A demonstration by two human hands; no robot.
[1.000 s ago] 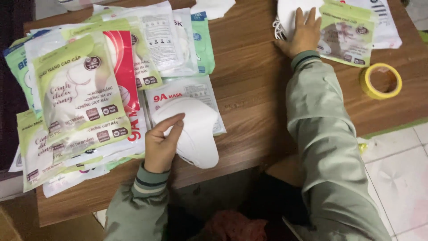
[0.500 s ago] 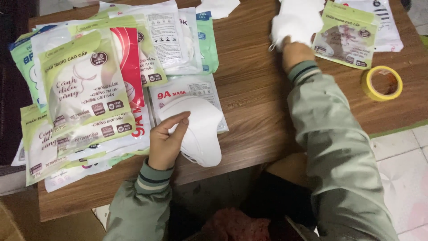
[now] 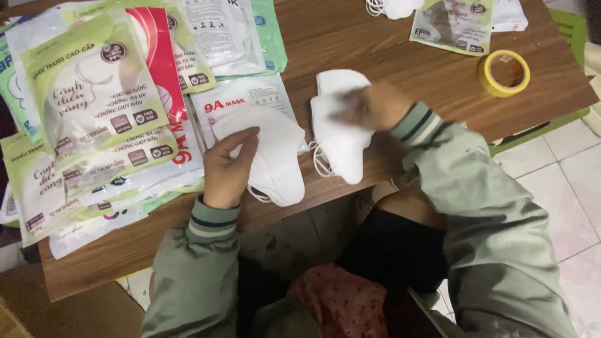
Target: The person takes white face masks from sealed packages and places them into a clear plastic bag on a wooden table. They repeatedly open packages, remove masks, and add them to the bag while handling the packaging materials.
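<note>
Presently counted: two loose white face masks at the near table edge, one roll of yellow tape (image 3: 504, 73) at the far right, one green-labelled mask packet (image 3: 452, 24) at the far edge, and one overlapping pile of mask packets (image 3: 94, 112) at the left, number not countable. More white masks (image 3: 394, 7) partly cut off at the top edge.

Left hand (image 3: 228, 169): laid on the left mask (image 3: 275, 156), fingers curled over its near left rim, thumb along its upper edge; held in a light grip. Left mask rested on a clear packet with red print (image 3: 244, 100) and overhung the wooden table (image 3: 375, 56) edge.

Right hand (image 3: 375, 106): blurred; closed around the upper part of the right mask (image 3: 341, 134), lower half and ear loops protruding below the fingers over the table edge. Both masks just beside each other, barely apart.

Compared with half a second earlier: right hand withdrawn from the far-edge stack to the near edge, now carrying a mask. Left hand and left mask unchanged in position.
</note>
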